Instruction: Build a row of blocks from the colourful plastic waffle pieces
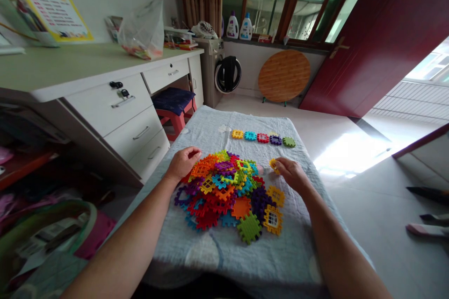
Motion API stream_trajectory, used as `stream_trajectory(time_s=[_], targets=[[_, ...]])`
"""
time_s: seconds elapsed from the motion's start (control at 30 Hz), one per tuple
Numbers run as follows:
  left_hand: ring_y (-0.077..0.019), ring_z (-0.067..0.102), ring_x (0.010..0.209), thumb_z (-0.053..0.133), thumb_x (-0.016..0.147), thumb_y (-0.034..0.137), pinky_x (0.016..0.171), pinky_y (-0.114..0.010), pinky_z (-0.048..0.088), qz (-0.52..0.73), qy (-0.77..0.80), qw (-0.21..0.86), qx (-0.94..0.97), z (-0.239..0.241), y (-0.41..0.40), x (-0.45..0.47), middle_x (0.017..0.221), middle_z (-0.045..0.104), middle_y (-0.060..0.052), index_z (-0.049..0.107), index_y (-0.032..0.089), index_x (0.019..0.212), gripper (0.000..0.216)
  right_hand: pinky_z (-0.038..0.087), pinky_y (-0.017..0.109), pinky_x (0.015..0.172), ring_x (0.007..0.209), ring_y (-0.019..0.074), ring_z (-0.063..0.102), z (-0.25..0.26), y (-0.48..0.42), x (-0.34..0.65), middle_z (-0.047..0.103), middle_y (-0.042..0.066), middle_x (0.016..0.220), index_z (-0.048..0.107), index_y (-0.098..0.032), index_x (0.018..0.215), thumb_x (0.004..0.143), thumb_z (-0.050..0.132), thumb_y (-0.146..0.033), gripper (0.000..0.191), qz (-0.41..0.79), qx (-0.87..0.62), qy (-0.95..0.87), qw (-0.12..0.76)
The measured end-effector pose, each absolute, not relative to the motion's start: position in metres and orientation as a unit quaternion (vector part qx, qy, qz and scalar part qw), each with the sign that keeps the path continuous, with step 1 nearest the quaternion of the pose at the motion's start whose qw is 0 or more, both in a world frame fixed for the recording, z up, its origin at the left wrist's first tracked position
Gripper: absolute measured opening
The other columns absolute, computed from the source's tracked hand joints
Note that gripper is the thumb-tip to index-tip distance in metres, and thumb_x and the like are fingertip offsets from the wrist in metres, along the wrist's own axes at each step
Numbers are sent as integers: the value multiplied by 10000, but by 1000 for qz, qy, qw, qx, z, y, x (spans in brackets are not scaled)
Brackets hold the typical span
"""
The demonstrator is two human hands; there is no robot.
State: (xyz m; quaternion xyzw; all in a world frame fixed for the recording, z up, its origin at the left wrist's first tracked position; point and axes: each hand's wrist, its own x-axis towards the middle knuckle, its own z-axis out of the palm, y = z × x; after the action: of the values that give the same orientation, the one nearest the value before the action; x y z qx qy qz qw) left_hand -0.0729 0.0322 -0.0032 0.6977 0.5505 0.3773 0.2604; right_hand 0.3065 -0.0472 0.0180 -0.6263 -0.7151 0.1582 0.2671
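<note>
1. five notched square plastic tiles (263, 138), yellow, light blue, red, dark purple and green from left to right, lie in a row toward the far side of the cloth-covered, pale blue-grey tabletop (298, 247). their edges nearly meet; whether the teeth interlock is too small to tell. the row is well apart from the heap, presumably so that its pieces stay distinct.
2. the right hand (293, 174) pinches a small yellow notched plastic tile (273, 165) between thumb and fingers by its right edge. that grip probably leaves the opposite edge free and makes the tile easy to turn. it is just right of the heap and nearer the person than the row; whether it touches the cloth, i cannot tell.
3. the left hand (184, 163) is at the upper left edge of the heap, its fingers curled and their tips close together. i cannot tell whether they touch or hold a tile; the hand may be there to steady or sort the pieces.
4. the multicoloured heap of plastic tiles (220, 182) sits between the forearms, likely for easy reach from both sides. at its near right edge, a solid green square tile (249, 228) lies beside a yellow window-patterned tile (272, 219).
</note>
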Motion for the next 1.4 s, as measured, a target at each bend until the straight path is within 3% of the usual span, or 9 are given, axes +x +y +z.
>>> stream_trajectory(time_s=[0.17, 0.4, 0.6, 0.7, 0.83, 0.93, 1.13, 1.27, 1.4], targets=[[-199, 656, 803, 552, 778, 450, 797, -287, 499, 374, 549, 258, 702, -3, 32, -73, 855, 727, -45, 683, 174, 864, 317, 440, 284, 679, 700, 177, 612, 7, -43, 309, 660, 30, 731, 677, -185, 933, 896, 408, -360, 323, 139, -657, -694, 259], [-200, 653, 799, 558, 772, 444, 786, -286, 499, 372, 548, 265, 701, -3, 32, -73, 856, 725, -47, 684, 177, 861, 308, 449, 375, 824, 914, 240, 582, -1, -42, 324, 595, 102, 1020, 643, -189, 1098, 817, 563, -378, 348, 43, -679, -696, 230], [-199, 654, 812, 553, 782, 441, 785, -282, 492, 370, 546, 258, 706, -6, 33, -74, 866, 725, -46, 684, 177, 873, 309, 456, 314, 736, 800, 179, 567, 25, -55, 328, 619, 53, 903, 641, -190, 923, 777, 629, -355, 221, 194, -588, -765, 175], [-198, 653, 806, 552, 783, 446, 788, -284, 494, 368, 547, 259, 706, -6, 33, -74, 862, 726, -45, 685, 176, 876, 315, 431, 279, 663, 733, 153, 539, 38, -64, 321, 609, 25, 845, 635, -192, 924, 733, 685, -375, 269, 263, -546, -790, 95], [-200, 657, 804, 558, 775, 452, 799, -287, 501, 370, 551, 258, 702, -4, 32, -73, 865, 730, -48, 681, 176, 867, 316, 425, 276, 672, 751, 154, 518, 46, -72, 309, 581, 24, 880, 632, -205, 936, 666, 749, -410, 359, 261, -546, -795, 47], [-203, 660, 799, 561, 766, 462, 801, -292, 507, 370, 554, 257, 700, -3, 31, -72, 861, 735, -46, 678, 182, 849, 314, 432, 280, 700, 775, 158, 518, 46, -75, 304, 573, 28, 919, 615, -218, 952, 658, 750, -385, 364, 265, -553, -788, 53], [-202, 660, 796, 560, 767, 464, 793, -289, 506, 366, 556, 254, 702, -1, 31, -72, 857, 735, -47, 683, 182, 855, 320, 386, 271, 647, 708, 146, 477, 43, -75, 299, 559, 8, 805, 547, -209, 812, 664, 683, -257, 207, 229, -551, -802, 35], [-200, 656, 801, 553, 777, 460, 787, -287, 503, 362, 552, 255, 706, -2, 31, -72, 870, 734, -48, 686, 179, 864, 323, 402, 263, 663, 722, 140, 496, 42, -73, 298, 571, 15, 827, 532, -202, 812, 673, 625, -207, 168, 211, -543, -806, 100], [-198, 654, 798, 552, 782, 447, 770, -283, 498, 360, 551, 256, 708, -4, 32, -73, 858, 729, -47, 687, 176, 876, 317, 388, 260, 591, 628, 128, 506, 36, -66, 304, 595, -5, 715, 580, -198, 839, 764, 555, -251, 95, 220, -595, -753, 173]])
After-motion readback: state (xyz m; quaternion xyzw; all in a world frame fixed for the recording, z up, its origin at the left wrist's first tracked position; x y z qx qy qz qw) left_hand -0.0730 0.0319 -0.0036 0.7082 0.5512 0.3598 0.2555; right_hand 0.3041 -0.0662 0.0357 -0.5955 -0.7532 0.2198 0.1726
